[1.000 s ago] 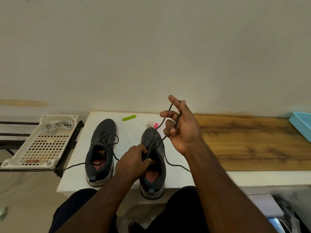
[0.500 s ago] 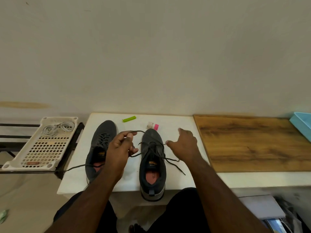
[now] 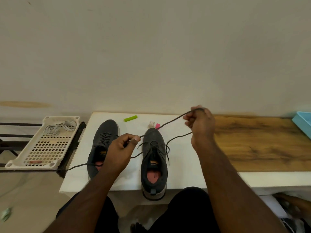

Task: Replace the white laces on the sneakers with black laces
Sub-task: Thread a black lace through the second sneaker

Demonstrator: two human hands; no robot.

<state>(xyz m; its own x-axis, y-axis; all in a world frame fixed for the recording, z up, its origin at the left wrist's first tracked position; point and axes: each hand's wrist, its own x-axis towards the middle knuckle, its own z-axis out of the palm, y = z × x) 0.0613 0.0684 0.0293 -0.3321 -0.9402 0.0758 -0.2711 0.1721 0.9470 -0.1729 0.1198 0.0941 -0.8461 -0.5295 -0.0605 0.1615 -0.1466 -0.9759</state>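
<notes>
Two dark grey sneakers stand on a white board (image 3: 181, 175), toes toward the wall. The left sneaker (image 3: 107, 132) carries black lacing, and a loose end trails off the board to the left. The right sneaker (image 3: 154, 158) is partly laced with a black lace (image 3: 170, 122). My left hand (image 3: 121, 148) pinches one stretch of that lace just left of the shoe's toe. My right hand (image 3: 201, 126) is raised to the right of the shoe and grips the same lace, pulled taut between both hands. White laces (image 3: 58, 127) lie coiled in a tray.
A white perforated tray (image 3: 43, 148) rests on a black rack at the left. A green clip (image 3: 130, 118) and a small pink-and-white object (image 3: 154, 124) lie near the wall. A wooden tabletop (image 3: 260, 145) extends right, with a blue tray (image 3: 303, 121) at its edge.
My right hand has lifted up and to the right, drawing the black lace taut. My left hand has shifted slightly right, still pinching the lace.
</notes>
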